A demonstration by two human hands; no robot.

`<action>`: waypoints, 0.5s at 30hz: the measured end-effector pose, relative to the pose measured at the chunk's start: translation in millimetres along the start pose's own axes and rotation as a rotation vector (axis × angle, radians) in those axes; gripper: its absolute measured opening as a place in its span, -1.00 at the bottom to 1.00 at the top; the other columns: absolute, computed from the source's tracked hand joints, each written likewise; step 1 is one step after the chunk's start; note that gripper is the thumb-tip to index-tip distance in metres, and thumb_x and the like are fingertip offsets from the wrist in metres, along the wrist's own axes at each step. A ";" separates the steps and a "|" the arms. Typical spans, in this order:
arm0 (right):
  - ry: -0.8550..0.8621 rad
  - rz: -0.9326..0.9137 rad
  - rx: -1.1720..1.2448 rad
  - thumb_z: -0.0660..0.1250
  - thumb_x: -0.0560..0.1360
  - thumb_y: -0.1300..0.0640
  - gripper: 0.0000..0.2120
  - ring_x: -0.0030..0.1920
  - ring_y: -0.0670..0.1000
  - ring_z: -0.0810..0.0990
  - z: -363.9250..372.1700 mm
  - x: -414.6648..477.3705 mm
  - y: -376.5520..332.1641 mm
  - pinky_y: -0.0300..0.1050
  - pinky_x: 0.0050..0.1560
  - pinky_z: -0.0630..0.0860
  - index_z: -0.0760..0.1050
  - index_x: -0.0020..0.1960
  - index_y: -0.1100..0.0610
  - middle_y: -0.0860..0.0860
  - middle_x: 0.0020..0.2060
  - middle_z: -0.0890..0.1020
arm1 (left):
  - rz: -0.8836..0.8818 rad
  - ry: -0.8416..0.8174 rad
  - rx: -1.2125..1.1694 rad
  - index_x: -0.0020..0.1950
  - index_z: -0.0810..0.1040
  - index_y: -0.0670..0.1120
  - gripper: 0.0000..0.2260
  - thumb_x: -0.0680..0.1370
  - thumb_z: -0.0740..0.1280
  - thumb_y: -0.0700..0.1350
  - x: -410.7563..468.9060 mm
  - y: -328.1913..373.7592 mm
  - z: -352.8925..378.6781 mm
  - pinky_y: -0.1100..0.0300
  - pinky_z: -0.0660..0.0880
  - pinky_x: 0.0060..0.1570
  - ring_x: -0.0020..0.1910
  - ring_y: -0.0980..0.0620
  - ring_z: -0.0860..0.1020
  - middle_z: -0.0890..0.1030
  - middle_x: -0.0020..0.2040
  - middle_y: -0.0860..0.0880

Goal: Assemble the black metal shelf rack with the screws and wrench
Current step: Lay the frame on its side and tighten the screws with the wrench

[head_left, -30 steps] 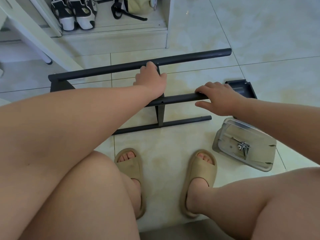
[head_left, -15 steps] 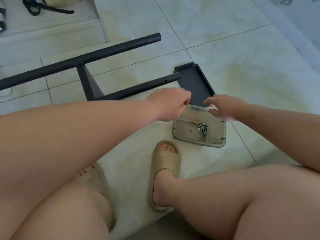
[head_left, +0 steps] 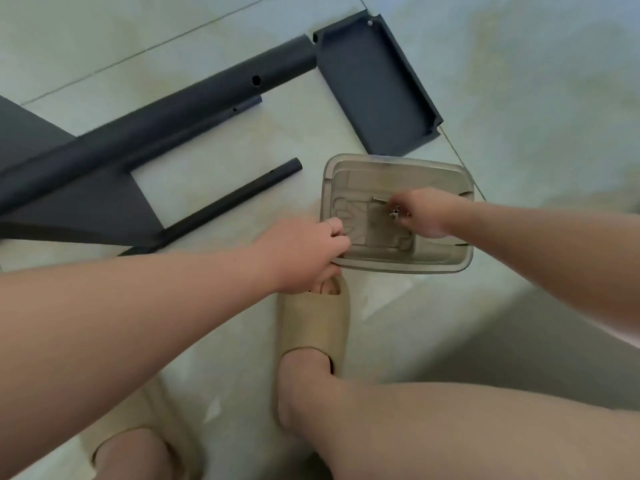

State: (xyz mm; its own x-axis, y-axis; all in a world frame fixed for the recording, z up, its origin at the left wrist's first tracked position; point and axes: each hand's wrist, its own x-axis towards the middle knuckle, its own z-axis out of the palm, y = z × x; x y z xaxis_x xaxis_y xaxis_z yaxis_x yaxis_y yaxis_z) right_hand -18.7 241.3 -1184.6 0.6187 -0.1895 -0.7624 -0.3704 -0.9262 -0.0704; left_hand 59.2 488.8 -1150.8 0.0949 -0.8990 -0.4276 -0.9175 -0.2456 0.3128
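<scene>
Your left hand (head_left: 304, 251) sits at the near-left corner of the tray (head_left: 398, 161), fingers curled over the rim and gripping it; a thin ring shows on one finger. Your right hand (head_left: 426, 213) reaches in from the right, well apart from the left, with its fingertips bunched down inside the tray on the small heap of screws (head_left: 394, 212). Motion blur there: you cannot tell whether the fingers have pinched a screw or only touch the heap. A short metal bar (head_left: 380, 199), maybe the wrench, lies just left of the screws on the tray floor. The tray is clear smoky plastic, flat on the pale tiled floor (head_left: 519, 64). The rack (head_left: 173, 112) lies on its side to the left: a thick black tube with a screw hole near its open end, a thinner tube beside it, and a flat black plate joining them lower left. A second thin tube (head_left: 235, 199) runs from that plate toward the tray, its open end near but not touching the tray. A black shelf panel (head_left: 374, 88) with raised edges lies flat just beyond the tray, one corner close to the thick tube's end. Your right foot in a tan sandal (head_left: 315, 327) is planted just below the tray's near-left corner, toes under your left hand. The other sandal (head_left: 166, 427) shows at the bottom left, partly hidden by your left arm.
</scene>
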 end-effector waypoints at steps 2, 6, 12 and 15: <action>0.036 -0.031 0.015 0.26 0.60 0.10 -0.57 0.15 0.21 0.58 7.2 10.2 -0.5 0.10 0.15 0.54 0.35 0.46 0.01 0.12 0.22 0.61 | 0.023 0.071 -0.023 0.22 0.43 -0.01 -0.74 0.63 0.19 0.11 -0.6 -1.3 10.6 0.09 0.38 -0.26 -0.02 -0.12 0.54 0.43 0.26 0.01; 0.108 -0.073 -0.020 0.24 0.63 0.04 -0.71 -0.04 0.23 0.59 13.0 22.3 -4.2 0.16 -0.03 0.60 0.28 0.32 0.00 0.15 0.07 0.62 | 0.050 0.129 -0.067 0.19 0.44 -0.02 -0.75 0.63 0.19 0.10 -1.9 -3.2 14.5 0.03 0.46 -0.18 -0.01 -0.11 0.50 0.44 0.23 0.00; 0.243 -0.115 -0.094 0.14 0.67 0.05 -0.80 -0.19 0.24 0.56 22.4 26.5 -4.6 0.06 -0.26 0.51 0.26 0.26 0.07 0.19 -0.08 0.62 | 0.028 0.125 -0.103 0.20 0.43 -0.01 -0.76 0.64 0.18 0.10 -2.8 -2.9 15.8 -0.01 0.49 -0.10 0.00 -0.08 0.47 0.43 0.24 0.02; 0.265 -0.112 -0.139 0.12 0.68 0.10 -0.79 -0.16 0.25 0.56 26.7 29.3 -6.3 0.00 -0.30 0.39 0.30 0.29 0.10 0.19 -0.06 0.62 | 0.015 0.116 -0.113 0.20 0.43 -0.01 -0.75 0.63 0.19 0.10 -2.2 -2.5 16.3 -0.02 0.50 -0.09 -0.01 -0.08 0.47 0.42 0.23 0.02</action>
State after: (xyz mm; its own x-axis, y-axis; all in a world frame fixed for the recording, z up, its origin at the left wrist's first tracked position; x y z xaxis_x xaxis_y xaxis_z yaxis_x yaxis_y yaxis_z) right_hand -16.8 250.2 -1223.7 0.8161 -0.1456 -0.5593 -0.2029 -0.9783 -0.0414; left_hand 55.0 497.3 -1164.5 0.1319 -0.9370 -0.3235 -0.8702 -0.2658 0.4149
